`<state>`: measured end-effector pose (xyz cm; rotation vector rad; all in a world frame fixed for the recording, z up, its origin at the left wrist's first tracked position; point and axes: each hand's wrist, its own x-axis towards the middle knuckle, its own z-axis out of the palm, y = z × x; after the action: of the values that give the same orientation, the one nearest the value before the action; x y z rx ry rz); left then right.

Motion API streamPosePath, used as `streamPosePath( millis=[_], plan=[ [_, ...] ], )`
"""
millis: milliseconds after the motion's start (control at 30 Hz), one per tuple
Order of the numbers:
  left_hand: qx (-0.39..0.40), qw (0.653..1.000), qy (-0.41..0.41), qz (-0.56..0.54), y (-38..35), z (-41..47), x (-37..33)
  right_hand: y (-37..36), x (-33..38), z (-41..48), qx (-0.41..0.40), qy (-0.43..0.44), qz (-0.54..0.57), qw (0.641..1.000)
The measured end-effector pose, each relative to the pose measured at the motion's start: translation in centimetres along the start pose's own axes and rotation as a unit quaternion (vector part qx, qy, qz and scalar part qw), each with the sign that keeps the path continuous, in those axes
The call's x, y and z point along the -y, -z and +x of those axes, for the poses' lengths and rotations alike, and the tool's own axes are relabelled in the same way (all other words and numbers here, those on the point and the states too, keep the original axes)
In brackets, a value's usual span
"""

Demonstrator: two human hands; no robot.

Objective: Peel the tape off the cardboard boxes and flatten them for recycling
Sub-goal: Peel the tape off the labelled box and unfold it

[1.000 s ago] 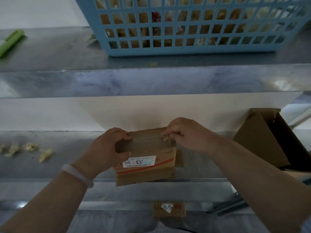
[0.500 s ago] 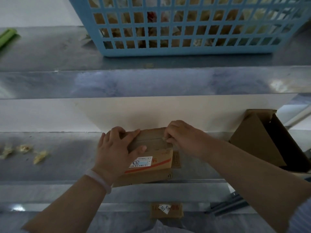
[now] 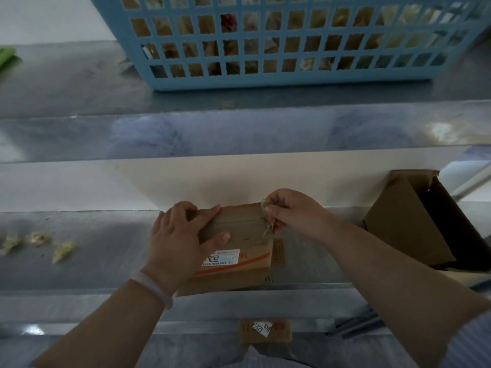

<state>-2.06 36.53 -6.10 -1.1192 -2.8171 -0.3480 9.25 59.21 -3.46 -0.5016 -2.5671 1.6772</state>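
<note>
Brown cardboard box (image 3: 244, 231) sits on the steel counter (image 3: 106, 251) at lower centre. The left grip (image 3: 180, 240) lies flat on its top, fingers spread and straight, hiding part of the white label (image 3: 225, 257). The right grip (image 3: 295, 213) pinches a thin tape strip (image 3: 267, 229) at the box's far right corner. The strip is translucent and hard to trace.

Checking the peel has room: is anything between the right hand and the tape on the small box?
Nothing visible. The right hand pinches the tape at the right edge of the box; the left hand presses its left part, clear of the strip.
</note>
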Motion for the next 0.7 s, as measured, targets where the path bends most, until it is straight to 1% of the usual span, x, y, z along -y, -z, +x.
streamPosePath(
  millis=[167, 233, 300, 333, 433, 500, 600, 633, 667, 700],
  plan=[
    [0.006, 1.000, 0.003, 0.007, 0.0, 0.0, 0.0, 0.6, 0.6, -0.1, 0.066, -0.008, -0.021, 0.998],
    [0.011, 1.000, 0.004, 0.011, 0.0, 0.0, 0.1, 1.0, 0.6, -0.1, 0.073, -0.003, -0.072, 0.995],
    [0.012, 1.000, 0.004, 0.006, 0.1, 0.0, 0.1, 2.0, 0.4, -0.4, 0.047, 0.006, -0.118, 0.992],
    [0.012, 1.000, 0.003, 0.003, 0.1, 0.0, 0.1, 2.7, 0.1, -0.6, 0.029, 0.005, -0.113, 0.993],
    [0.007, 1.000, -0.002, -0.001, 0.2, 0.0, 0.1, 4.3, -1.3, -1.5, -0.031, -0.019, -0.040, 0.999],
    [0.006, 1.000, -0.002, -0.003, 0.2, 0.0, 0.2, 4.3, -2.2, -2.1, -0.056, -0.026, 0.011, 0.998],
    [0.013, 1.000, -0.002, 0.000, 0.1, 0.1, 0.2, 2.6, -2.5, -2.5, -0.083, 0.000, 0.066, 0.994],
    [0.013, 1.000, -0.002, -0.001, 0.1, 0.1, 0.1, 1.9, -2.4, -2.4, -0.094, 0.013, 0.065, 0.993],
    [0.012, 1.000, -0.002, -0.003, 0.1, 0.1, 0.1, 1.2, -2.2, -2.3, -0.106, 0.030, 0.037, 0.993],
    [0.010, 1.000, -0.002, -0.004, 0.1, 0.1, 0.0, 0.5, -2.0, -2.1, -0.114, 0.053, -0.018, 0.992]
  ],
)
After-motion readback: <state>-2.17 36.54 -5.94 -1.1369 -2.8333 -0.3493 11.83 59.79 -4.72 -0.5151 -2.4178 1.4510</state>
